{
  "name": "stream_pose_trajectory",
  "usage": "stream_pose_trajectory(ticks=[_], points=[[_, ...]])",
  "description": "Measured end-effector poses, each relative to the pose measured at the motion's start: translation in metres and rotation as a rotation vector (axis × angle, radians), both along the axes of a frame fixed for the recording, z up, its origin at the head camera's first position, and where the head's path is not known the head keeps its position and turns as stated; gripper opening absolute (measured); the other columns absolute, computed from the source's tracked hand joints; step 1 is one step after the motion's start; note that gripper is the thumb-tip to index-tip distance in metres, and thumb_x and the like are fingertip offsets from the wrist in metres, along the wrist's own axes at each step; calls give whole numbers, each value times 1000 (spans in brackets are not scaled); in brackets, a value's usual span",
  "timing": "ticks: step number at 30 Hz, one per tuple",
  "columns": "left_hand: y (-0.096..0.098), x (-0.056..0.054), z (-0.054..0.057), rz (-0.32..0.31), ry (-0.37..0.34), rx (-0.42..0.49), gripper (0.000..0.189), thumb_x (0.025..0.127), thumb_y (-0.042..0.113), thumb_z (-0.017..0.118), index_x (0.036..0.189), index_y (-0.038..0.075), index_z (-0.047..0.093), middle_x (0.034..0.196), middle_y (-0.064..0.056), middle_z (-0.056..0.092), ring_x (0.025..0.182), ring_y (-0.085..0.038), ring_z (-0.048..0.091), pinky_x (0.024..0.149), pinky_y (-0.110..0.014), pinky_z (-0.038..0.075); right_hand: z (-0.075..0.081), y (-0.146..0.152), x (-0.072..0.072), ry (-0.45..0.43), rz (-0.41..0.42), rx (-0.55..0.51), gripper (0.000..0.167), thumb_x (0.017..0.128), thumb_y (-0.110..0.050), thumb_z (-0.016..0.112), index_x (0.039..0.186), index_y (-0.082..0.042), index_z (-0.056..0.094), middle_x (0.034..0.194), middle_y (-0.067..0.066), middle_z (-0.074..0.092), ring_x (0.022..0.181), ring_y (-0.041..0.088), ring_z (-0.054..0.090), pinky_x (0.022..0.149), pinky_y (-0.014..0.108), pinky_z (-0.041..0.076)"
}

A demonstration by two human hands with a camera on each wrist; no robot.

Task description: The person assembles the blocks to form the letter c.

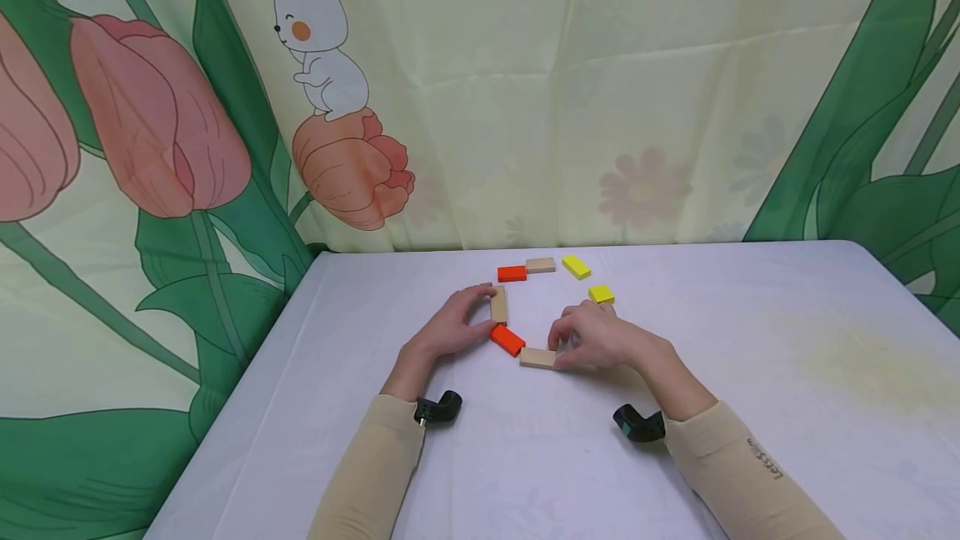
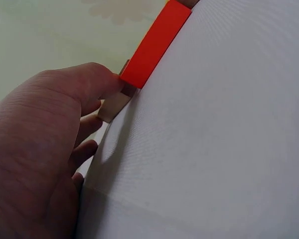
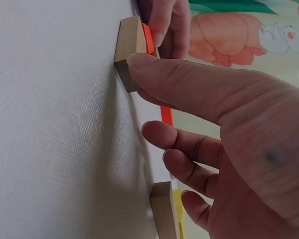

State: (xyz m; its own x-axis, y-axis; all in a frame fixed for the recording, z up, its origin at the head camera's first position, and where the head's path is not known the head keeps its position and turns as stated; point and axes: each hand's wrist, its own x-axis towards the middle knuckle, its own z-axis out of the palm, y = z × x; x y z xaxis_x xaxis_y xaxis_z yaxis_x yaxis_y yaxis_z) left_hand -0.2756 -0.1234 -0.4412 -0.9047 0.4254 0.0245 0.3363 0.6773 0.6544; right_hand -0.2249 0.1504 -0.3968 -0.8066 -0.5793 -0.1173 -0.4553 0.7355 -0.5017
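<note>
On the white-covered table, my right hand (image 1: 596, 336) pinches the right end of a plain wooden block (image 1: 537, 358) between thumb and index finger. In the right wrist view the thumb presses that block's end (image 3: 129, 40), while the other fingers hang loosely curled. My left hand (image 1: 453, 323) spans another wooden block (image 1: 498, 305), index finger at its far end and thumb at its near end. The left thumb also touches the corner of a red block (image 1: 507, 340), which lies slanted between the two wooden ones. In the left wrist view this red block (image 2: 157, 45) hides part of the wood.
Farther back lie another red block (image 1: 512, 273), a wooden block (image 1: 540, 265) and two yellow blocks (image 1: 576, 266), forming a curve with the others. Beside the right fingers stands one more wooden block (image 3: 163, 209), hidden from the head view. A printed curtain (image 1: 487, 107) hangs behind the table.
</note>
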Motion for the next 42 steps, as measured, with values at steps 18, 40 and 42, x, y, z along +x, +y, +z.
stream_pose_trajectory(ticks=[18, 40, 42], points=[[0, 1, 3, -13, -12, -5, 56, 94, 24, 68, 147, 18, 50, 155, -4, 42, 144, -24, 33, 116, -47, 31, 1, 2, 0, -1, -12, 4, 12, 84, -26, 82, 93, -27, 74, 93, -6, 60, 96, 20, 50, 85, 48, 37], [-1, 0, 2, -20, 0, -1, 56, 94, 25, 68, 146, 17, 51, 155, -5, 43, 144, -24, 34, 116, -48, 31, 1, 2, 0, -4, -20, 2, 12, 85, -25, 81, 95, -26, 74, 93, -7, 60, 95, 18, 52, 86, 49, 36], [-1, 1, 2, -20, 0, 1, 55, 94, 24, 68, 146, 17, 51, 155, -5, 43, 144, -25, 34, 116, -48, 31, 1, 3, 0, 0, -18, 3, 13, 85, -24, 81, 96, -25, 74, 93, -7, 60, 94, 18, 53, 85, 49, 36]])
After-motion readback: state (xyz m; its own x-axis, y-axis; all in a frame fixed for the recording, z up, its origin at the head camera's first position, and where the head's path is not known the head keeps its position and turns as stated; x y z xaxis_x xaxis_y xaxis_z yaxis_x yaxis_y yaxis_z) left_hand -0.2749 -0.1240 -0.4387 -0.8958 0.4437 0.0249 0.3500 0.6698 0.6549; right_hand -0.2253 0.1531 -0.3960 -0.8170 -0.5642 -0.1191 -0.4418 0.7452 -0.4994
